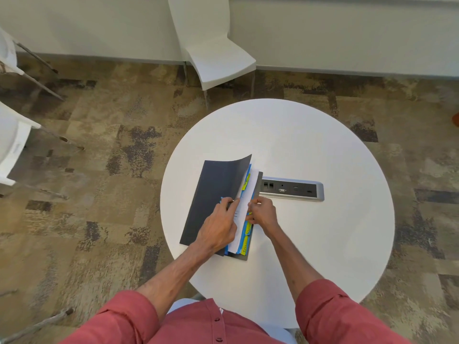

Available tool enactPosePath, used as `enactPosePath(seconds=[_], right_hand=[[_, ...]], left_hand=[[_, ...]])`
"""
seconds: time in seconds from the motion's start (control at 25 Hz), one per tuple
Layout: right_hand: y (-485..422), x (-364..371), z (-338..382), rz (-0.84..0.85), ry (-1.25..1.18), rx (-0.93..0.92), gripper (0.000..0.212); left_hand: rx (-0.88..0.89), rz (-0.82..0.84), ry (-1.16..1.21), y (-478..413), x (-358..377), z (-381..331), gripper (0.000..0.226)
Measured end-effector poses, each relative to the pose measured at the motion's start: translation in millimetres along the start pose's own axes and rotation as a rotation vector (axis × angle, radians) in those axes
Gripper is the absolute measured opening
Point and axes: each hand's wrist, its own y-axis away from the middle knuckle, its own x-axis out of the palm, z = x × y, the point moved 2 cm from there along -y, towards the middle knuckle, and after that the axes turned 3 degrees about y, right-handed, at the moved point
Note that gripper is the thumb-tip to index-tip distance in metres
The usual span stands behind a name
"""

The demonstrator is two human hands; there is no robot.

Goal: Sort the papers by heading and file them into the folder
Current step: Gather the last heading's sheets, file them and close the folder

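Observation:
A dark grey folder (213,192) lies on the round white table (310,150), its front cover curling up and partly lifted. Inside it I see white papers (244,202) and blue dividers with yellow-green tabs (246,232) along the right edge. My left hand (219,225) rests on the cover, its fingers pinching the cover's edge against the white sheets. My right hand (263,213) grips the right edge of the papers and dividers, thumb on top. The sheets' headings are too small to read.
A silver power and data socket strip (293,189) is set into the table just right of the folder. A white chair (216,48) stands beyond the table; other white chairs (12,142) are at the left. Patterned carpet surrounds the table.

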Motion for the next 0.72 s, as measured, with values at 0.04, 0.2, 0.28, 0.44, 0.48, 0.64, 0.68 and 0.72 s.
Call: enactPosePath(seconds=[0.04,0.2,0.28,0.44,0.48,0.64,0.68,0.72], right_hand=[[0,-1,-1,-0.012,0.003,-0.005,0.01],[5,-10,-8,-0.021,0.01,-0.019,0.008],[7,-22,-17,0.01,0.004,-0.014,0.01],[12,-60,-55,-0.187,0.149,-0.112,0.015],[14,-69,-66,-0.248,0.224,-0.151,0.017],[28,-78,-94,-0.134,0.494,-0.277,0.032],[30,-77,-99,-0.086,0.541,-0.279,0.035],[32,-77,-102,-0.059,0.572,-0.281,0.035]], left_hand=[[0.013,0.011,0.007,1,4,-3,0.068],[0.044,0.068,0.053,6,22,-10,0.071],[0.053,0.086,0.063,9,29,-14,0.072],[0.069,0.106,0.084,15,41,-29,0.075],[0.072,0.114,0.091,17,44,-34,0.075],[0.086,0.112,0.08,25,51,-49,0.073],[0.082,0.111,0.079,27,52,-52,0.073],[0.073,0.109,0.08,29,53,-56,0.073]])
